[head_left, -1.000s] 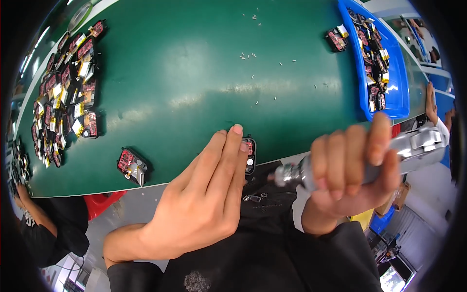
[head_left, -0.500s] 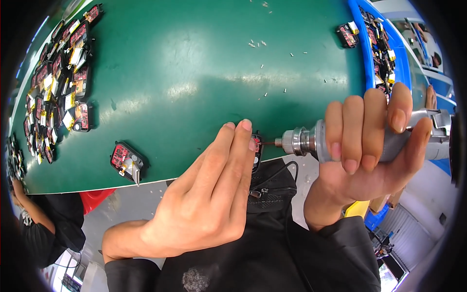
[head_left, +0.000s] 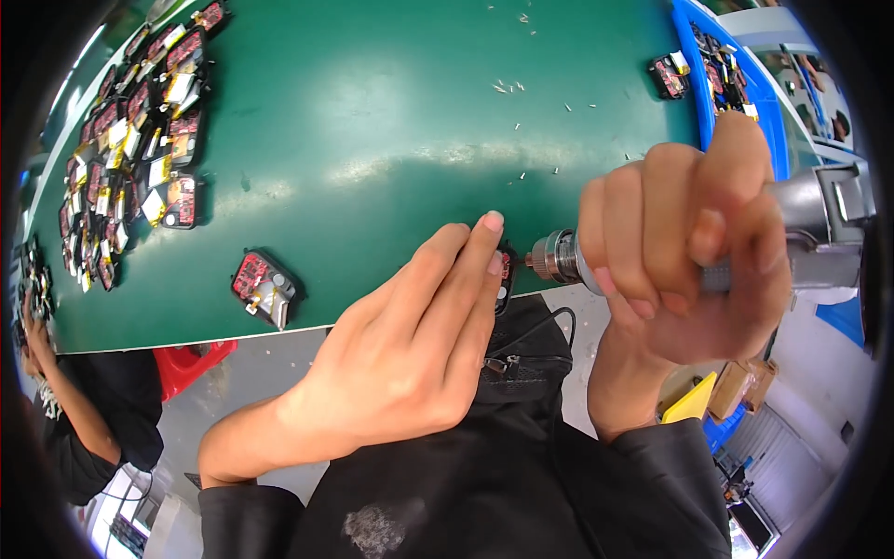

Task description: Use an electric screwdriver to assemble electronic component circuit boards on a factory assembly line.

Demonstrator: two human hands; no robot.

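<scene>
My left hand lies over a small black housing with a red circuit board at the near table edge. Its fingers are stretched forward, close together, and hide most of the housing, which the thumb side seems to grip. In my right hand, fingers wrapped round, is a grey electric screwdriver with a metal collar. It lies sideways, its bit pointing left at the housing's right side; whether a screw is under the tip cannot be made out. A similar open housing with a silver battery sits left of my left hand.
Many similar housings are heaped along the left of the green table. Several tiny screws are scattered ahead. At the right stand a blue bin of housings and one housing beside it. Another person's arm shows far left.
The screwdriver has come closer to the housing, with less of its bit showing. My right hand has moved left and tightened its fingers round the tool. The whole view has shifted slightly.
</scene>
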